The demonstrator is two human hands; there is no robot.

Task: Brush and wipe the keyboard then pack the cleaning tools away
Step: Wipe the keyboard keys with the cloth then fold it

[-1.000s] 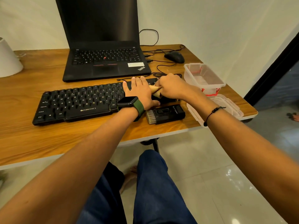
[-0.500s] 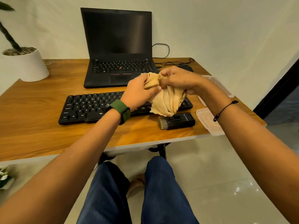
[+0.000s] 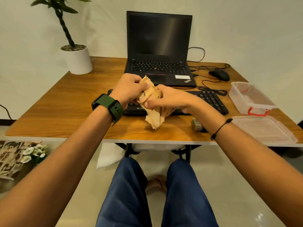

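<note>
- Lifted since 1 s ago: cloth (image 3: 153,104) now bunched betw both hands, above keyboard (image 3: 211,99).
- Left hand (image 3: 131,90) + right hand (image 3: 165,99) both clamped on cloth, touching.
- Risk: dangling tail below right hand could snag brush (image 3: 196,125) just beside, drag it off desk edge (image 3: 65,138).

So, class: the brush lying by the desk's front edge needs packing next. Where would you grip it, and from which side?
Probably grip the brush by its dark body, coming from above: it lies flat, bristles pointing left. The right hand hides most of that body.
</note>
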